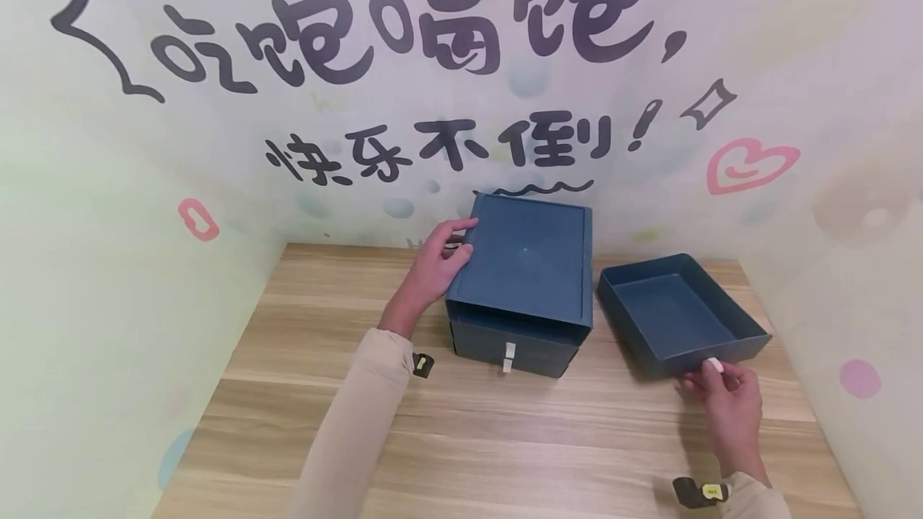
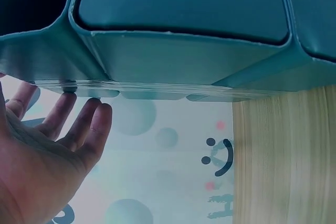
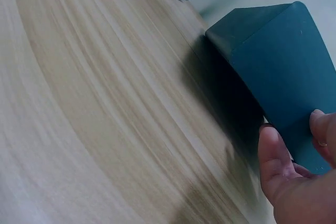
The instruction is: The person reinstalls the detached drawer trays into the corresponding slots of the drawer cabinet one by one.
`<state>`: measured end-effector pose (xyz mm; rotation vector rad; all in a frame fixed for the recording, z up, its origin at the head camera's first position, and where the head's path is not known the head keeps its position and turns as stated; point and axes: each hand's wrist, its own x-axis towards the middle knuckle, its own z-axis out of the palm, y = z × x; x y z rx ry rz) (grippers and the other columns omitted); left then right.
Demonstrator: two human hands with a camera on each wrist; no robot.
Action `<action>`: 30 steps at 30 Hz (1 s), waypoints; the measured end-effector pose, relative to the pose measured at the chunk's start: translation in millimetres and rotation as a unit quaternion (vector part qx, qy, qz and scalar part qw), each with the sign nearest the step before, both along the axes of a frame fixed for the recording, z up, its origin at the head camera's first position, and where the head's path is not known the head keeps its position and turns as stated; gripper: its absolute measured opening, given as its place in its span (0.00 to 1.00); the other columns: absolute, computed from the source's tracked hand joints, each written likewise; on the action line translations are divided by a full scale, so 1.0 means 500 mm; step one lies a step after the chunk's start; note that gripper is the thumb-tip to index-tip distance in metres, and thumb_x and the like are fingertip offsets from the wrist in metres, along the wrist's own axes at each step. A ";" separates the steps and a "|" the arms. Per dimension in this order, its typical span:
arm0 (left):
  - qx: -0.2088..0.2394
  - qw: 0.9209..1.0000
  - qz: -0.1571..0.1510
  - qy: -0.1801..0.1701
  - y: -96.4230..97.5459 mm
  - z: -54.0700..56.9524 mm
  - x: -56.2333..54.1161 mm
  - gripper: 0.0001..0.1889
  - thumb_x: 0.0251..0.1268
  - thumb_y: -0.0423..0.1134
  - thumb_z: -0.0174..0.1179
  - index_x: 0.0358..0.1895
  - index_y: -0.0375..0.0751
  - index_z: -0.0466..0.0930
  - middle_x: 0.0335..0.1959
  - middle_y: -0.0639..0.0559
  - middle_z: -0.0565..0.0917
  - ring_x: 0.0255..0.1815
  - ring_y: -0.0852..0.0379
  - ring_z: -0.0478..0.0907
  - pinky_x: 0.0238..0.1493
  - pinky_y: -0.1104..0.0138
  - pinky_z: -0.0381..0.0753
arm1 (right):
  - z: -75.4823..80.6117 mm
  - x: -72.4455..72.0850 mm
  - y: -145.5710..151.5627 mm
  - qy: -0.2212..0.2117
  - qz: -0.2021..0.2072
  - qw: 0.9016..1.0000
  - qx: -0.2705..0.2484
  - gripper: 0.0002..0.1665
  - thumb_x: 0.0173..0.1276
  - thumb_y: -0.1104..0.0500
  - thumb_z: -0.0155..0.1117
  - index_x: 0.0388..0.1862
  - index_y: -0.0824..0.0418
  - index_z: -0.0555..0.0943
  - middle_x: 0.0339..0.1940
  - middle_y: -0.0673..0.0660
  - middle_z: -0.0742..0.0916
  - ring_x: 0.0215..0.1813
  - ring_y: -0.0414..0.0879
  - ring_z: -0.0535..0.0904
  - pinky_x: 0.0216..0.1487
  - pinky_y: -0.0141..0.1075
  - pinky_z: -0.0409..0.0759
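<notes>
A dark blue drawer cabinet (image 1: 530,259) stands at the back of the table. Its top slot gapes empty, while white tabs (image 1: 509,352) mark the drawer fronts below. My left hand (image 1: 440,261) touches the cabinet's left side near the top, fingers extended; the left wrist view shows those fingers (image 2: 100,121) beside the cabinet wall. To the right of the cabinet is an empty blue drawer (image 1: 671,315). My right hand (image 1: 731,403) pinches its front by the white pull tab (image 1: 714,364). In the right wrist view the drawer's front edge is off the table, over a shadow.
The wood-grain table (image 1: 461,439) meets a patterned wall (image 1: 346,126) with black lettering right behind the cabinet. Side walls rise at left and right. Black wrist straps (image 1: 695,492) are worn on both forearms.
</notes>
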<state>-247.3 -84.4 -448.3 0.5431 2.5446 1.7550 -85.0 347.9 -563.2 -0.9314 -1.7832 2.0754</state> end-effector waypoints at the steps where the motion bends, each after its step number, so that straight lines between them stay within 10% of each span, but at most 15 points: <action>1: 0.000 1.000 0.000 0.001 0.000 0.001 0.001 0.22 0.78 0.40 0.52 0.71 0.50 0.71 0.73 0.47 0.71 0.67 0.44 0.74 0.69 0.48 0.76 | -0.001 0.000 0.000 0.006 -0.004 1.000 -0.004 0.10 0.77 0.61 0.58 0.48 0.52 0.66 0.31 0.41 0.85 0.30 0.31 0.86 0.36 0.25 0.86; 30: -0.033 0.998 0.048 0.001 0.006 0.004 0.032 0.23 0.78 0.45 0.49 0.73 0.56 0.69 0.74 0.49 0.69 0.66 0.48 0.73 0.67 0.51 0.78 | 0.000 0.008 0.008 0.071 0.019 0.995 -0.065 0.10 0.77 0.60 0.57 0.48 0.57 0.66 0.34 0.42 0.87 0.33 0.32 0.87 0.38 0.24 0.86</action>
